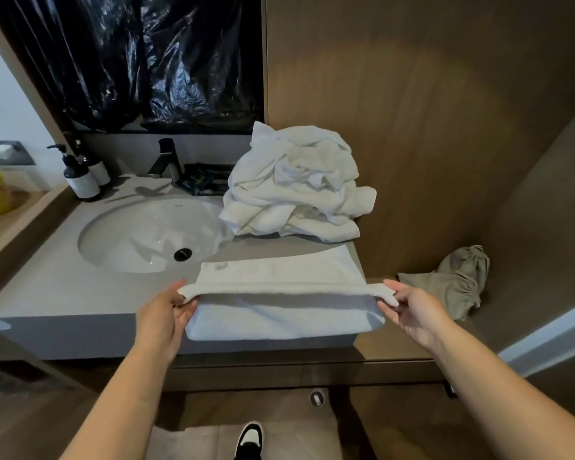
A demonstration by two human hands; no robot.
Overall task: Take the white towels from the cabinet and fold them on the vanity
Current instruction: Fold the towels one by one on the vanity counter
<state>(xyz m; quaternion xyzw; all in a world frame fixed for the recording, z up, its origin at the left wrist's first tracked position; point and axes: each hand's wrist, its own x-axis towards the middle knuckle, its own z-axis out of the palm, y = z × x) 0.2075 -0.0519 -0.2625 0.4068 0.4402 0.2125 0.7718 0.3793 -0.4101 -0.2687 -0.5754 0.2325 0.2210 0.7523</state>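
While the white towel (279,307) lies across the front right part of the bench (63,287), its near portion hangs over the bench's front edge and its far portion rests flat on the grey top. To the left of it the bench top runs bare toward the left corner, and behind that bare stretch sits the oval sink (140,234), sunk into the top with a dark drain (182,254) near its front. A dark faucet (168,161) stands behind the sink, and two pump bottles (80,174) stand at the back left corner, touching or nearly touching each other. At the back right a heap of unfolded white towels (296,187) sits against the wooden wall panel (412,111), its left side reaching the sink's rim. Right of the bench, on a lower wooden shelf (395,343), lies a crumpled grey-green cloth bag (458,280), well apart from the towel.

The left hand (161,313) pinches the left end of the towel's raised fold between thumb and fingers, and the right hand (412,310) pinches the right end the same way. Between them the folded edge is stretched taut and level, just above the bench's front edge. Below, a black-and-white shoe (249,439) stands on the floor.
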